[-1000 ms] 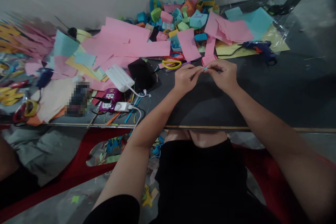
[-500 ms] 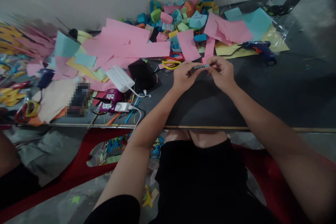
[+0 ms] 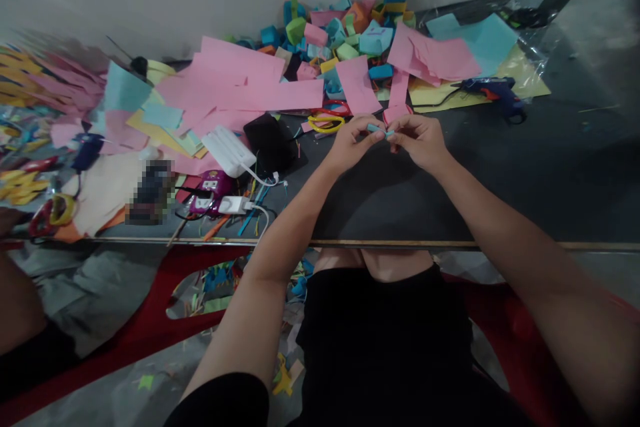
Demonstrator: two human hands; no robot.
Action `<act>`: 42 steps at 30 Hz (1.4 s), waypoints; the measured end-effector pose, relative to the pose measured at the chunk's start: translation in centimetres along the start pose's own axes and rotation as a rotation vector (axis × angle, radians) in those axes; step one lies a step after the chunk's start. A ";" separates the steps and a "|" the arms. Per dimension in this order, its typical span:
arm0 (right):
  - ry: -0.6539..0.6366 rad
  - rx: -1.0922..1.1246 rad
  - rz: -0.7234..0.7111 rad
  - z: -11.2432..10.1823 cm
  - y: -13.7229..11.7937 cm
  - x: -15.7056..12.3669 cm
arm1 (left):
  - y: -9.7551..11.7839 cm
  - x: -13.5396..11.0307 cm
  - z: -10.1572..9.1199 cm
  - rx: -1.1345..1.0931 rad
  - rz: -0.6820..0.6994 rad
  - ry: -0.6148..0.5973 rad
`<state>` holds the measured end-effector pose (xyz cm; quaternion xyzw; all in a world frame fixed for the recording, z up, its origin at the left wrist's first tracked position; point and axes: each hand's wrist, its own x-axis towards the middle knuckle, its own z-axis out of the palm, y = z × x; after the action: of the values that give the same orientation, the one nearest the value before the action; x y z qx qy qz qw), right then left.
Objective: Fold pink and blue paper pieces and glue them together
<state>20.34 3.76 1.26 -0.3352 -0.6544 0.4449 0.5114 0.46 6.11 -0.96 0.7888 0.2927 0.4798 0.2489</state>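
A small strip of light-blue paper is pinched between my two hands, above the dark tabletop. My left hand is closed on its left part with thumb and forefinger. From the other side, my right hand closes thumb and fingers on its right end. The fingertips hide part of the strip. Just beyond my hands lie a pink paper piece and scissors with red and yellow handles.
A heap of small folded paper pieces lies against the wall. Pink sheets spread to the left. A blue glue gun rests at the right. A white power bank and purple power strip are at the left. Another person sits far left.
The light-blue strip has turned in my fingers and looks shorter and more tilted. My hands stay in nearly the same place, with the fingers shifted slightly.
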 end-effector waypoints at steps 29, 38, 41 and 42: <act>-0.072 -0.215 -0.190 -0.6 -1.4 -1.0 | -1.0 -0.3 -0.3 -0.426 -0.331 -0.307; -0.179 -0.206 -0.135 -0.5 -1.0 -0.7 | -0.1 -0.3 -0.6 -0.533 -0.372 -0.387; -0.187 -0.180 -0.097 -0.5 -1.3 -0.7 | -0.4 -0.3 -0.5 -0.492 -0.362 -0.348; -0.171 -0.172 -0.088 -0.5 -1.4 -0.7 | -0.6 -0.2 -0.4 -0.475 -0.354 -0.328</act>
<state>21.04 2.72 2.35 -0.3099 -0.7453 0.3912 0.4421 -0.15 6.40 -1.34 0.7124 0.2614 0.3508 0.5487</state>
